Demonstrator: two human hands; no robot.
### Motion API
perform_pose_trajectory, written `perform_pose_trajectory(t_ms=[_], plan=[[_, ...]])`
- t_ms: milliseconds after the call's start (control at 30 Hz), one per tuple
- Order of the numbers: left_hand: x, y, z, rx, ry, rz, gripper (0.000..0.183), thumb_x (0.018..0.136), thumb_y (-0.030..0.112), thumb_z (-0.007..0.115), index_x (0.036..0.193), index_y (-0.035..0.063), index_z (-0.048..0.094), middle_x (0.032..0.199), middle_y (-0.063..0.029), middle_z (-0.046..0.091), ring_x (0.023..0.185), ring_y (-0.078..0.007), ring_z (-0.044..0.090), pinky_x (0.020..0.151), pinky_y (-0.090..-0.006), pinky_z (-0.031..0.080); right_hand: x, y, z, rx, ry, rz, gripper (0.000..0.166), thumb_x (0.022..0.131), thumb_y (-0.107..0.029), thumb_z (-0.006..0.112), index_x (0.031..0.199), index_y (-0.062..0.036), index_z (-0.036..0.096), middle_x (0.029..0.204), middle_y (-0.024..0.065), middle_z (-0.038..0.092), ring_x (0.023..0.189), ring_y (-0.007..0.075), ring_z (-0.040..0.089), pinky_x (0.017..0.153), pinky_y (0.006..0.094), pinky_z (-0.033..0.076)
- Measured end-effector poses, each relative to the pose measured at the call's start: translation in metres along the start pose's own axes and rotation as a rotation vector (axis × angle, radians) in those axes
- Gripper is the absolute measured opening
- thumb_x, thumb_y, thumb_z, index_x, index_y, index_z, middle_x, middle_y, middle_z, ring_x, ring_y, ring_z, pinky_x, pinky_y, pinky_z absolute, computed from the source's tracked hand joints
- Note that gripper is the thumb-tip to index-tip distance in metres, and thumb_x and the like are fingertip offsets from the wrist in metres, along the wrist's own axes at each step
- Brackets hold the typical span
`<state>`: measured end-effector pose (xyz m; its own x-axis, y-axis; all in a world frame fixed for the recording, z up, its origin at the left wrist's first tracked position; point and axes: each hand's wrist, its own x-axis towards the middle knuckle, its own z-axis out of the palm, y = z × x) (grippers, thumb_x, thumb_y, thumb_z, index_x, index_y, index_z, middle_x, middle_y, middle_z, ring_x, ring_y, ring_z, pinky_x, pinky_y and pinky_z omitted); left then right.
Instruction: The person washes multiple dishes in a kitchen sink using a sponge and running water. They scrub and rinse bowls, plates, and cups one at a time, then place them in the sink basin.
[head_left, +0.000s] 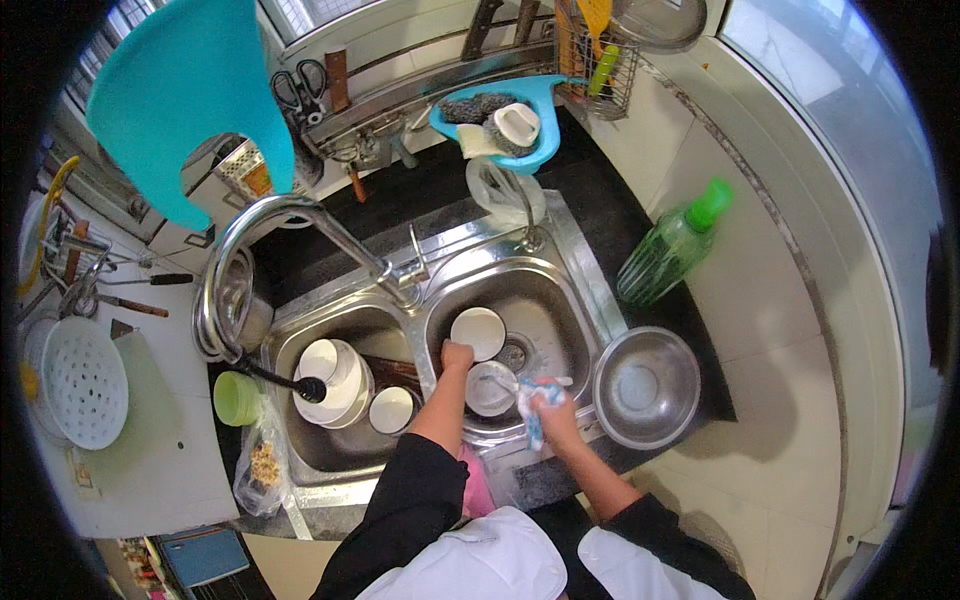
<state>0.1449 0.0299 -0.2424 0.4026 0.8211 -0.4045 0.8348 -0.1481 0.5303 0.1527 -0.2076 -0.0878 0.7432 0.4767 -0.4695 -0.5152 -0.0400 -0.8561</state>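
My left hand (457, 355) grips the near rim of a white bowl (478, 334) in the right basin of a steel double sink (559, 300). In my right hand (553, 414) is a bunched blue-and-white cloth (537, 405), over the right basin's near edge. Between my hands a second bowl (491, 388) rests on the basin floor, its inside whitish. A pale handle-like piece (559, 381) shows beside the cloth; whether I hold it cannot be told. White bowls and plates (349, 397) are stacked in the left basin, with a white cup or small bowl (391, 410) beside them.
A steel basin (646, 387) stands right of the sink, below a green bottle (675, 244). The curved faucet (315, 206) arches over the left basin. Behind are a blue caddy (546, 112) with scrubbers and a plastic bag (499, 191). Green cups (236, 398) stand at the left.
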Motion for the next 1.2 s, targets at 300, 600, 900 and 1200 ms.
perform_pose_trajectory(t_ms=[300,600,900,1200], plan=[[-0.005,0.027,-0.003,-0.830,-0.522,-0.039,0.046,0.066,-0.008,0.045,0.111,0.0006,0.045,0.102,-0.0179,0.054,0.081,-0.0334,0.061,0.055,-0.0441,0.056,-0.010,0.001,-0.004,0.090,-0.124,0.019,0.025,0.075,-0.002,0.055,0.100,-0.0058,0.057,0.084,0.0021,0.058,0.073,0.0095,0.054,0.067,0.0241,0.045],[-0.062,0.079,-0.087,-1.094,-0.709,-0.021,0.063,0.068,-0.010,0.048,0.125,0.0094,0.028,0.123,-0.0152,0.041,0.107,-0.0335,0.049,0.086,-0.0509,0.047,-0.015,-0.010,0.006,0.097,-0.094,-0.090,0.022,0.076,-0.003,0.053,0.097,-0.0045,0.056,0.083,0.0006,0.058,0.073,0.0083,0.054,0.067,0.0230,0.044],[-0.105,0.064,-0.106,-1.082,-0.732,-0.140,0.052,0.075,0.007,0.043,0.126,0.0109,0.037,0.115,-0.0199,0.047,0.103,-0.0359,0.050,0.082,-0.0525,0.046,-0.009,-0.036,0.017,0.079,0.100,-0.184,0.030,0.078,-0.005,0.056,0.105,-0.0130,0.047,0.090,0.0039,0.055,0.077,0.0129,0.054,0.067,0.0251,0.044],[-0.146,0.093,-0.162,0.052,0.143,0.820,0.040,0.085,0.025,0.043,0.124,0.0200,0.042,0.100,-0.0246,0.049,0.092,-0.0406,0.049,0.081,-0.0439,0.040,0.062,0.008,0.107,-0.170,0.032,-0.583,0.036,0.071,-0.017,0.057,0.103,-0.0017,0.052,0.097,0.0203,0.054,0.095,0.0313,0.052,0.086,0.0367,0.040]])
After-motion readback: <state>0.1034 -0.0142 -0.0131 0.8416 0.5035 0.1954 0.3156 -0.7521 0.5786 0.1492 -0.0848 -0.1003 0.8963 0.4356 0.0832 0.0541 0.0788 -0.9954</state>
